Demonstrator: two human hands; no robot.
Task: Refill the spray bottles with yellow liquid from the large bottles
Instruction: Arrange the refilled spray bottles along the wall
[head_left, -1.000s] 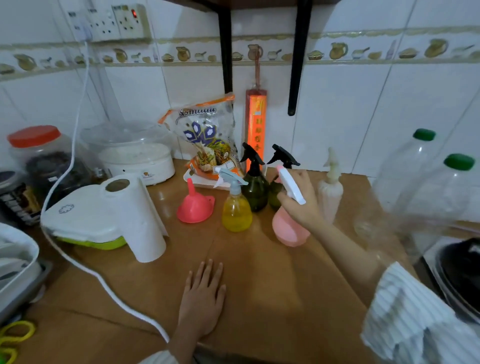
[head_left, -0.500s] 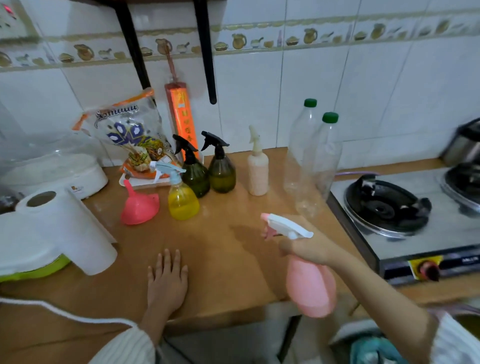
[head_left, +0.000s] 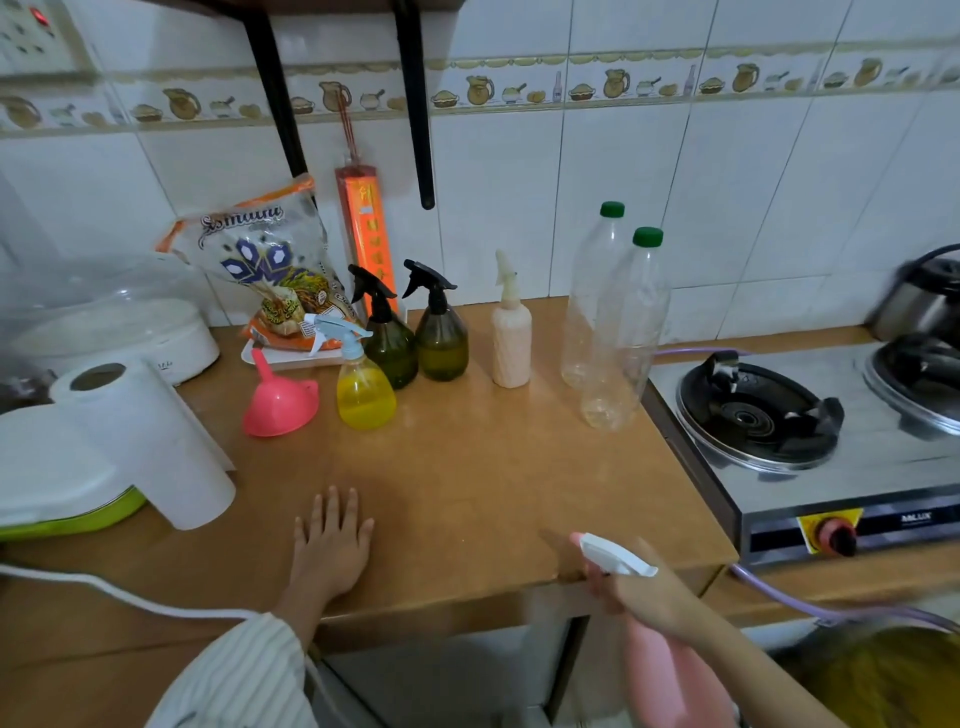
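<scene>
Left of the yellow spray bottle stands a pink funnel. Nearer the worktop edge, the left hand lies flat, fingers released. Right of it, past the edge, the right hand grips the pink spray bottle.

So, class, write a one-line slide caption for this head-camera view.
Right hand holds a pink spray bottle below the counter edge; left hand rests flat on top.

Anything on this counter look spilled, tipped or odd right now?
No spill shows. Two oddities: the two clear large bottles with green caps look empty, with no yellow liquid, and the right hand holds the pink spray bottle with white trigger off the wooden counter's front edge.
</scene>
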